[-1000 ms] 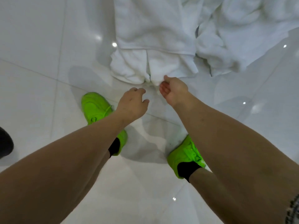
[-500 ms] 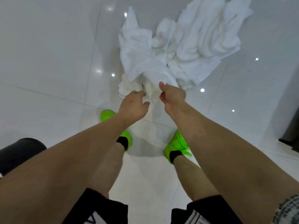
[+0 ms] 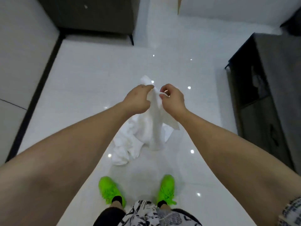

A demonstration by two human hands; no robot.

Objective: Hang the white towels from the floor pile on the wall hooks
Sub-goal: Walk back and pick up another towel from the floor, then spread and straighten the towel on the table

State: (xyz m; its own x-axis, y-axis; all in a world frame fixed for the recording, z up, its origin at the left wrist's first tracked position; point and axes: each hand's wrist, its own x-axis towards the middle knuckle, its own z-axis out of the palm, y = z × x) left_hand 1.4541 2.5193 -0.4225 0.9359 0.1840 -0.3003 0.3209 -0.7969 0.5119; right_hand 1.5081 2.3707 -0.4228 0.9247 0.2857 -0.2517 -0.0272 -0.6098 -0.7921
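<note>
Here we hold one white towel (image 3: 154, 121) up in the middle of the frame. Our left hand (image 3: 137, 101) and right hand (image 3: 173, 99) both pinch its top edge with curled fingers. It hangs down over the towel pile (image 3: 125, 147) on the shiny floor (image 3: 91, 88), above our green shoes (image 3: 110, 190).

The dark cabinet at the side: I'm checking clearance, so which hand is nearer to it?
Right. The right hand pinches the white towel on the side toward the dark cabinet, with bare floor between them; the left hand grips the towel's far side.
</note>
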